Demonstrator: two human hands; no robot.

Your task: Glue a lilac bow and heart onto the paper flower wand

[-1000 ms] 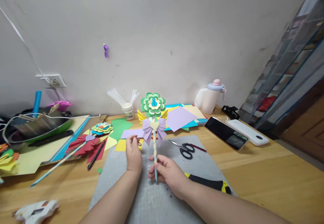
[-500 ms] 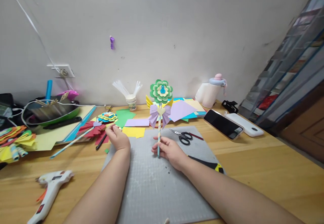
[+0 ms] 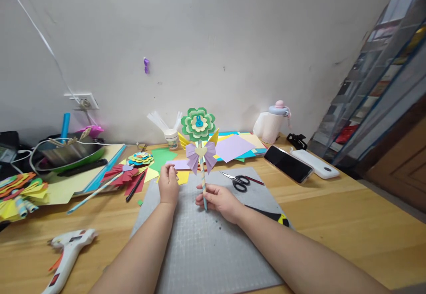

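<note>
Striped-stick paper wand with a green flower stands upright in our right hand

At the far left of the wooden worktop we see a layered orange, yellow and green paper craft, with a white plastic glue gun nearer us. Next lies a red paper bow wand with a pale striped stick, a slim black pen just beside it. Our left hand hangs over the grey gridded cutting mat, loosely curled; we cannot be sure whether it holds anything. To its right, our right hand pinches the green-flowered wand near the lower end, above the mat, with the purple paper bow and yellow paper wings higher up. Farther right, black-handled metal scissors lie on the mat beside a slim dark red rod, near a partly hidden black-and-yellow tool. Last come a black-screened smartphone and, just beside it, a white oblong case.
</note>
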